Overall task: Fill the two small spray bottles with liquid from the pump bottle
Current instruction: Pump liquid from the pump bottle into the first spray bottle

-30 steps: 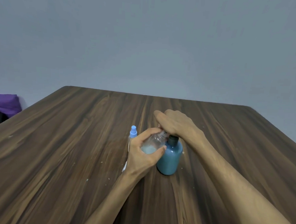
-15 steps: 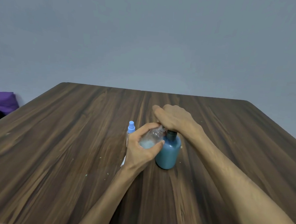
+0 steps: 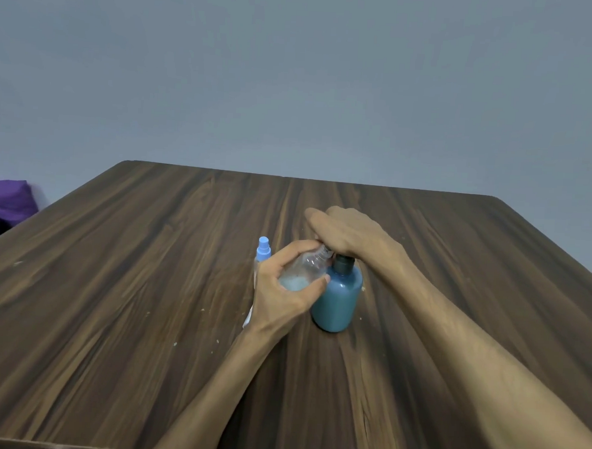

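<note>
Left hand (image 3: 280, 300): fingers and thumb are curled round a clear small spray bottle (image 3: 302, 271), which is held tilted, its open neck raised toward the pump head; whitish liquid is seen in its lower part.
Right hand (image 3: 347, 235): laid palm-down over the top of the pump bottle (image 3: 337, 297) — the pump head is hidden beneath it, so it cannot be told whether the fingers are curled or flat, or whether the head is gripped.
Pump bottle: a teal body with a dark collar, stood upright on the table (image 3: 130, 284), touching the left thumb side and just right of the held bottle.
Second spray bottle (image 3: 262, 253): a blue-capped bottle stood upright just behind the left hand's knuckles, its body mostly hidden.
Writing: no label or brand can be read on any bottle.
Surroundings: purple cloth (image 3: 4, 197) is seen far left of both hands — beyond the table edge.
</note>
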Available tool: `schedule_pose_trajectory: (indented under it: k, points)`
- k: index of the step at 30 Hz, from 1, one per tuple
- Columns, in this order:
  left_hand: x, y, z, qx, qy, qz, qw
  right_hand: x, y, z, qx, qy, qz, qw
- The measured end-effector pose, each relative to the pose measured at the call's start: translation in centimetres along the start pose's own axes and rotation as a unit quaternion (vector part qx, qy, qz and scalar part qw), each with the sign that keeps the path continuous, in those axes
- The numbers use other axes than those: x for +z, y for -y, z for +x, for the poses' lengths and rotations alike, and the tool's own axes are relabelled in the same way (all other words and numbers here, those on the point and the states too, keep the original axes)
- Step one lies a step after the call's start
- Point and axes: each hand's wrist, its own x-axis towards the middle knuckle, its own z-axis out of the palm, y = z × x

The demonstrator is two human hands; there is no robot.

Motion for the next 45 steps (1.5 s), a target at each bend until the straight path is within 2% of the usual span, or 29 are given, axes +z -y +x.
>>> schedule_pose_trajectory:
  k: [2,5,9,13,17,21,24,33,36,41,45]
  points:
    - [-0.1,0.0,-0.1,-0.005,-0.001,0.002,1.0,0.0,0.0,0.0,0.001,0.009,-0.011,1.0]
    - [-0.1,0.1,-0.1,0.003,-0.005,0.003,1.0,-0.3,0.0,0.2,-0.009,-0.02,0.006,1.0]
    - [0.0,0.2,-0.1,-0.007,0.001,-0.002,1.0,0.1,0.1,0.2,0.0,0.012,-0.016,1.0]
    - [-0.2,0.7,0.0,0.011,-0.008,0.009,1.0,-0.3,0.0,0.5,-0.011,-0.015,0.013,1.0]
    - [-0.1,0.6,0.1,0.01,-0.001,0.015,1.0,0.2,-0.2,0.3,-0.006,0.004,-0.014,1.0]
    - [-0.2,0.8,0.0,0.022,-0.011,0.013,1.0,-0.2,-0.2,0.5,-0.015,-0.025,-0.004,1.0]
    - [0.0,0.5,0.1,0.014,-0.003,0.009,1.0,0.1,-0.1,0.4,-0.011,-0.002,-0.019,1.0]
    - [0.0,0.3,0.1,0.014,-0.004,0.011,1.0,0.2,-0.1,0.3,-0.005,0.001,-0.021,1.0]
    - [-0.2,0.5,0.1,0.025,-0.007,0.011,1.0,0.0,-0.2,0.4,-0.015,-0.019,0.007,1.0]
    - [-0.2,-0.1,0.1,0.017,-0.003,0.008,1.0,0.3,-0.1,0.4,-0.002,0.009,0.004,1.0]
    - [-0.1,-0.2,0.1,0.026,-0.006,0.006,1.0,0.0,-0.2,0.2,-0.002,-0.003,0.056,0.998]
